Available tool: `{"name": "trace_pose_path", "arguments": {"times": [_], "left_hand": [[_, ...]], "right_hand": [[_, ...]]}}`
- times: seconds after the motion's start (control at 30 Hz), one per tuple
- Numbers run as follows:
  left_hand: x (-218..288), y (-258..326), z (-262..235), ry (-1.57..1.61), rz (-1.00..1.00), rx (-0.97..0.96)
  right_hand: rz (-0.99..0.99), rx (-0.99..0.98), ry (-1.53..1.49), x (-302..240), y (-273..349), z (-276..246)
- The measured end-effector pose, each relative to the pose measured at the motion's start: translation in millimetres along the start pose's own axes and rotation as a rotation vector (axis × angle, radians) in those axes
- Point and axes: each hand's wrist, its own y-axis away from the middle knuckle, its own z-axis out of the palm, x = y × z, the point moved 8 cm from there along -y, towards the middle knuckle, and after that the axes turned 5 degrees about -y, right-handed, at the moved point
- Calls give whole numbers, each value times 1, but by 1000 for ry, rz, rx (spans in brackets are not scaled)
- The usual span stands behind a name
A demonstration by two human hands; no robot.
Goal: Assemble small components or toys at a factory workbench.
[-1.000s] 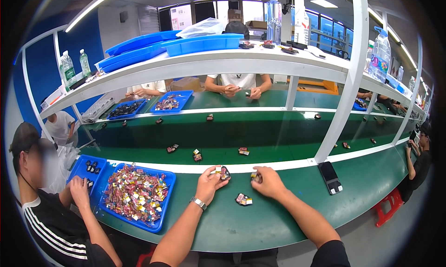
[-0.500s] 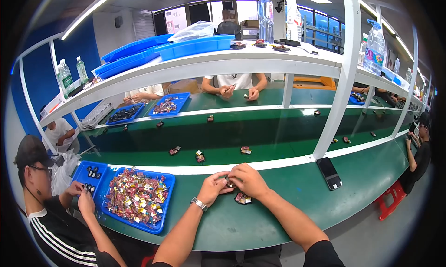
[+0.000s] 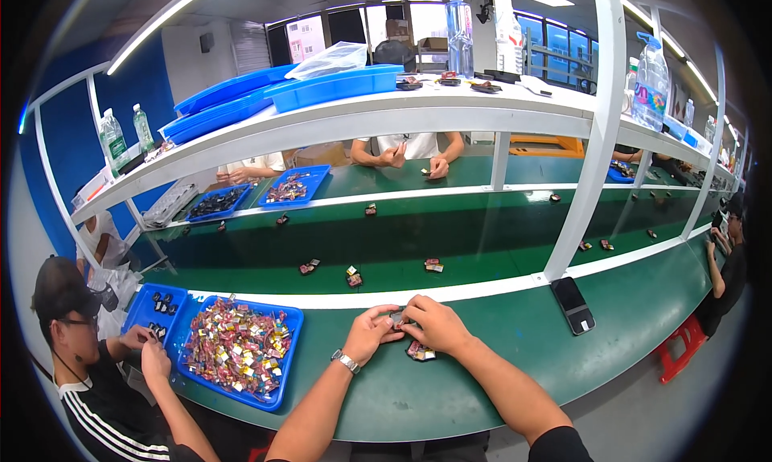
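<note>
Grasping part (image 3: 396,320) between bent fingers of left hand (image 3: 369,333) and right hand (image 3: 435,324), nearly touching, above bench (image 3: 482,386). Lying below right hand: second part (image 3: 420,352). Displaying coloured label (image 3: 648,102) on bottle (image 3: 650,76).

Held part (image 3: 396,320) mostly hidden, right sleeve (image 3: 560,446) cropped

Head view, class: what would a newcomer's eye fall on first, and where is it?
Probably the blue tray heaped with small red, yellow and white parts, at the left on the green table. Next, the left hand and right hand meeting around a small part near the centre, and the black phone lying to their right.
</note>
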Motion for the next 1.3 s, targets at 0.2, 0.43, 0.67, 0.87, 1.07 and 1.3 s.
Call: {"name": "trace_pose_path", "arguments": {"times": [0.2, 0.43, 0.67, 0.87, 1.07, 1.3], "left_hand": [[-1, 1, -1, -56, 20, 20], [5, 1, 4, 3, 11, -61], [3, 1, 4, -17, 37, -109], [-2, 0, 3, -43, -2, -100], [0, 0, 5, -42, 18, -90], [-3, -1, 2, -11, 34, -78]], "right_hand": [[-78, -18, 91, -4, 0, 6], [-142, 67, -11, -6, -5, 1], [-125, 53, -18, -4, -4, 3], [-92, -36, -132, -7, 0, 1], [-60, -11, -99, -5, 1, 3], [-98, 166, 21, -12, 4, 1]]}}
